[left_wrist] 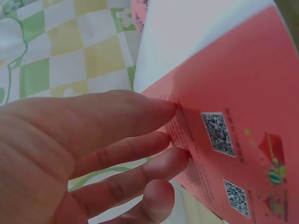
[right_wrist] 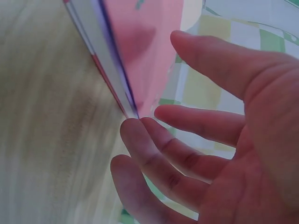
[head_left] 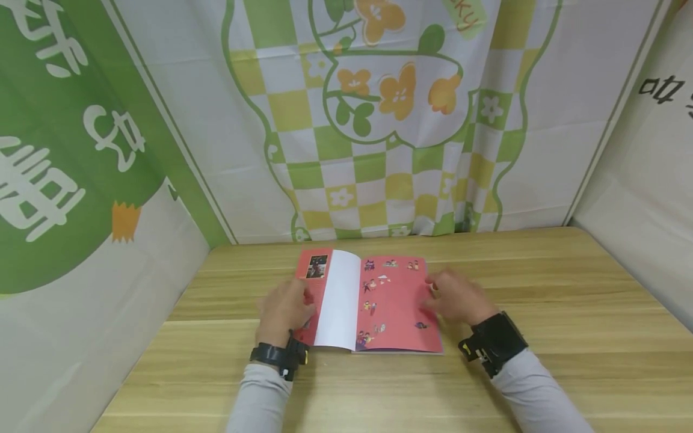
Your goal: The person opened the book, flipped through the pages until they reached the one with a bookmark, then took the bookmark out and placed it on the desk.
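An open book (head_left: 397,307) with red pages and small cartoon figures lies on the table. Its left side shows a white page (head_left: 338,300) and a red flap (left_wrist: 224,93) with a photo, small print and QR codes. My left hand (head_left: 284,310) is at the flap's outer edge, thumb and fingertips against the printed side in the left wrist view. Along the book's right edge, my right hand (head_left: 457,296) has its fingers loosely bent and spread. In the right wrist view, its fingertips (right_wrist: 133,128) reach the corner of the page stack, with the thumb apart from the page.
The wooden table (head_left: 541,288) extends around the book. A patterned curtain (head_left: 379,180) hangs at the back edge, with printed cloth on the left (head_left: 92,180) and right (head_left: 639,210) sides. Each wrist wears a black strapped device (head_left: 495,343).
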Demonstrator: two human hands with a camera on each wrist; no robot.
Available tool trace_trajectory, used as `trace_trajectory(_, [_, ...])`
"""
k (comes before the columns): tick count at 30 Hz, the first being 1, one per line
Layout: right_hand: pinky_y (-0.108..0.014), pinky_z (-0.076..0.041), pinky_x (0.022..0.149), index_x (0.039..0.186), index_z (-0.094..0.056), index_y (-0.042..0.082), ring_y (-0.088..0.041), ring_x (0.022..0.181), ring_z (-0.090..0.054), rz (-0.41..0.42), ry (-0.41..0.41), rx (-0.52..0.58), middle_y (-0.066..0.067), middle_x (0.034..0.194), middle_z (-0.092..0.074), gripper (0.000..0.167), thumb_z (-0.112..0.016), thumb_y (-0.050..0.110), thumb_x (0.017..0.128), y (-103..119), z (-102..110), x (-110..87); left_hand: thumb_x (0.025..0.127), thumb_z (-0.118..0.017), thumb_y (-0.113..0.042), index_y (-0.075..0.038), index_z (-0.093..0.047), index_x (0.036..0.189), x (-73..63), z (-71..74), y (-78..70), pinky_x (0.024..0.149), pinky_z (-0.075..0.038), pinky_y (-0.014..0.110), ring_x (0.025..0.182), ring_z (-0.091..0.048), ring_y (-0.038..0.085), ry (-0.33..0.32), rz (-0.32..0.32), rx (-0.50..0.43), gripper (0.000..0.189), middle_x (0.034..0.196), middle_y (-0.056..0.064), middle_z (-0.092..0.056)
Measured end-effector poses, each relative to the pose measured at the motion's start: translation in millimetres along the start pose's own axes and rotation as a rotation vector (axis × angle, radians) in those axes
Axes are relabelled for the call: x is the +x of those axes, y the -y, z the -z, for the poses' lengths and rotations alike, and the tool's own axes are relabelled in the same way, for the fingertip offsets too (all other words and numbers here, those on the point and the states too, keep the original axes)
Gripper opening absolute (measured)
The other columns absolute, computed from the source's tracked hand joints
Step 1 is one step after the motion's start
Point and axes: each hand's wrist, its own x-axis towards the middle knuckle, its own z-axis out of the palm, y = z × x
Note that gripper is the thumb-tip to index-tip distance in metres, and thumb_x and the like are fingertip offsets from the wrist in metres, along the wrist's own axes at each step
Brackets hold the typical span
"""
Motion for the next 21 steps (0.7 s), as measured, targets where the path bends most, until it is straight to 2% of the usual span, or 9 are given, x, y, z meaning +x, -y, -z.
trace_trajectory(2, [-0.030, -0.038, 0.057, 0.091, -0.066, 0.008, -0.018, 0.071, -0.051, -0.007, 0.002, -0.008, -0.003, 0.079, -0.053, 0.020, -0.080, 0.022, 0.091, 0, -2, 0.3, 0.088, -0.082, -0.020, -0.013, -0.073, 0.091, 0.3, -1.6, -0.6, 0.072, -0.045, 0.044, 0.080, -0.061, 0.025, 0.009, -0.006, 0.011, 0.011, 0.088, 0.005, -0.070])
trace_trajectory(4, [-0.031, -0.037, 0.058, 0.084, -0.061, 0.011, -0.019, 0.072, -0.050, -0.018, 0.007, -0.018, -0.003, 0.078, -0.051, 0.025, -0.080, 0.024, 0.092, 1, -4, 0.3, 0.088, -0.081, -0.020, -0.013, -0.073, 0.093, 0.5, -2.7, -1.3, 0.072, -0.046, 0.044, 0.081, -0.061, 0.024, 0.020, -0.010, 0.019, 0.012, 0.089, 0.005, -0.070])
trace_trajectory(12, [-0.036, -0.041, 0.070, 0.094, -0.064, 0.011, -0.023, 0.089, -0.052, -0.070, 0.028, -0.072, -0.006, 0.097, -0.058, 0.025, -0.079, 0.031, 0.094, 0, -12, 0.6, 0.089, -0.078, -0.018, -0.012, -0.074, 0.099, 1.7, -7.1, -1.6, 0.069, -0.048, 0.042, 0.080, -0.061, 0.024, 0.059, -0.011, 0.030, 0.013, 0.087, 0.005, -0.069])
trace_trajectory(16, [-0.036, -0.041, 0.070, 0.093, -0.063, 0.012, -0.023, 0.090, -0.052, -0.080, 0.032, -0.064, -0.007, 0.100, -0.056, 0.025, -0.080, 0.030, 0.093, -2, -13, 1.4, 0.088, -0.078, -0.017, -0.012, -0.073, 0.096, 2.0, -9.0, -1.7, 0.067, -0.047, 0.042, 0.079, -0.060, 0.024, 0.061, -0.016, 0.034, 0.010, 0.084, 0.005, -0.067])
trace_trajectory(21, [-0.033, -0.039, 0.066, 0.087, -0.061, 0.012, -0.023, 0.087, -0.051, -0.049, 0.033, -0.064, -0.009, 0.096, -0.053, 0.025, -0.081, 0.027, 0.092, -3, -15, 1.9, 0.089, -0.079, -0.018, -0.013, -0.068, 0.089, 2.6, -10.9, -2.9, 0.066, -0.045, 0.042, 0.078, -0.058, 0.025, 0.062, -0.029, 0.050, 0.011, 0.082, 0.005, -0.064])
